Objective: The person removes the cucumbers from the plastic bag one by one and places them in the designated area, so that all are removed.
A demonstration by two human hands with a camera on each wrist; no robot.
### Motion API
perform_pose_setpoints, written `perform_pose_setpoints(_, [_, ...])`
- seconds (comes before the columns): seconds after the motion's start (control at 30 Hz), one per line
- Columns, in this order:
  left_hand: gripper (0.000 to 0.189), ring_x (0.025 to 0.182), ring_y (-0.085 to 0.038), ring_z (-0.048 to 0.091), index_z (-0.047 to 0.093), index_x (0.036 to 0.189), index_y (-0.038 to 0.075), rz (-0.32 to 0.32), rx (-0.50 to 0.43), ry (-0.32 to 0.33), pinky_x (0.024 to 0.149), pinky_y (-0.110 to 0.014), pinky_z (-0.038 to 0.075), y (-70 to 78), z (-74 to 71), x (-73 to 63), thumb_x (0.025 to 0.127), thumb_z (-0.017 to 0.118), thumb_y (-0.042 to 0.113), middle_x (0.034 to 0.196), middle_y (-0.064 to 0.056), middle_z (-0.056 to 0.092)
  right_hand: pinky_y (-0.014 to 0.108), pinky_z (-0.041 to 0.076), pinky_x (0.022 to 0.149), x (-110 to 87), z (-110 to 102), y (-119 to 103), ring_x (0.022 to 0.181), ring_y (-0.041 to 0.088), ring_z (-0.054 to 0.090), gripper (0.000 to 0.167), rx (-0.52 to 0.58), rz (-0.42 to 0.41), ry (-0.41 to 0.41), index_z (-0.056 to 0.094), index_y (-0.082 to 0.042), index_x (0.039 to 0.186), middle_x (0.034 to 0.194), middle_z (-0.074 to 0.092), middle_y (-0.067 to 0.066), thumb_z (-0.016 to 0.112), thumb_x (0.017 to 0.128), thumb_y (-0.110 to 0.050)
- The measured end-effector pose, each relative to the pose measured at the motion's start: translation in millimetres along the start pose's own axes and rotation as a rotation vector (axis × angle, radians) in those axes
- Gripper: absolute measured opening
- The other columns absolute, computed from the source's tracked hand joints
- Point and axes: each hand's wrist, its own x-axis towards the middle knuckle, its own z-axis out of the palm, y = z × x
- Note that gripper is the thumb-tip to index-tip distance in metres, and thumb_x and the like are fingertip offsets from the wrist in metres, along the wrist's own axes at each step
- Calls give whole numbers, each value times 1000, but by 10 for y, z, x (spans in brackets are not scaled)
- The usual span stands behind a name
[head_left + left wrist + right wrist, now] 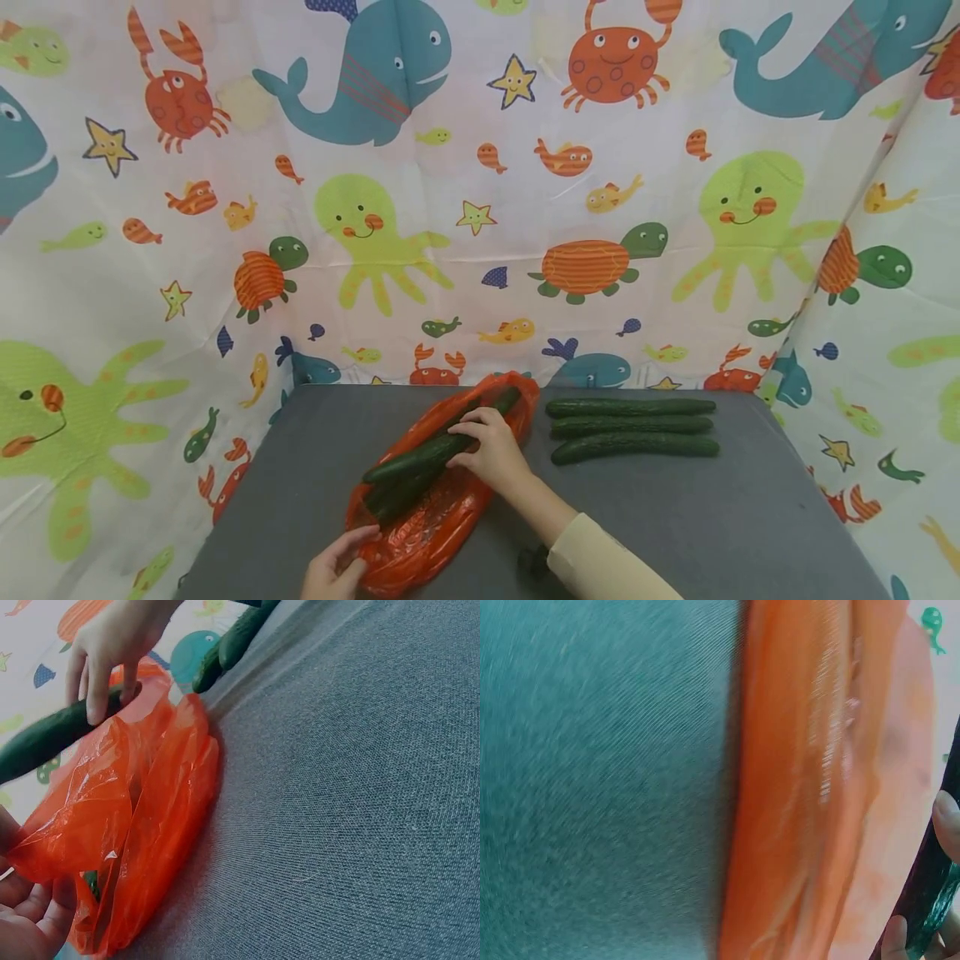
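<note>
My right hand [491, 450] grips a dark green cucumber [52, 739] above the mouth of an orange plastic bag [450, 533]. Its fingers and thumb lie on either side of the cucumber, also seen in the right wrist view. More cucumber [401, 502] shows beneath it, inside the bag; how many are there I cannot tell. At the bag's near left end, my left hand [337, 567] pinches the rim, the plastic between thumb and fingers. To the right, three cucumbers [633, 427] lie side by side on the grey cloth surface [712, 517].
A white curtain [480, 275] printed with sea animals stands behind the surface and along both sides. A small dark object [532, 560], too unclear to name, sits beside the right sleeve [600, 558].
</note>
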Motion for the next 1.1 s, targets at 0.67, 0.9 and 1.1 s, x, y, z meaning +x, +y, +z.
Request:
perform_pose_setpoints(0.67, [46, 100, -20, 66, 65, 130, -1, 4, 28, 1, 58, -29, 42, 9, -3, 27, 86, 52, -1, 120, -16, 71, 48, 50, 96, -176, -332, -473, 119, 19, 55, 38, 76, -7, 95, 79, -19, 107, 117, 65, 2, 91, 71, -20])
perform_pose_setpoints(0.9, [47, 79, -11, 59, 65, 131, -1, -16, -5, 4, 49, -29, 37, 23, -20, 11, 86, 52, 0, 122, -17, 70, 41, 53, 93, -242, -448, -443, 119, 19, 56, 38, 61, -6, 128, 78, -18, 108, 119, 63, -2, 91, 72, -19])
perform_pose_setpoints(1.1, [47, 55, -11, 41, 65, 132, 1, -21, -12, 2, 46, -26, 34, -2, -17, 15, 86, 53, 0, 121, -15, 70, 42, 54, 90, -350, -597, -254, 118, 23, 56, 39, 18, 35, 166, 79, -18, 106, 117, 63, -2, 92, 70, -17])
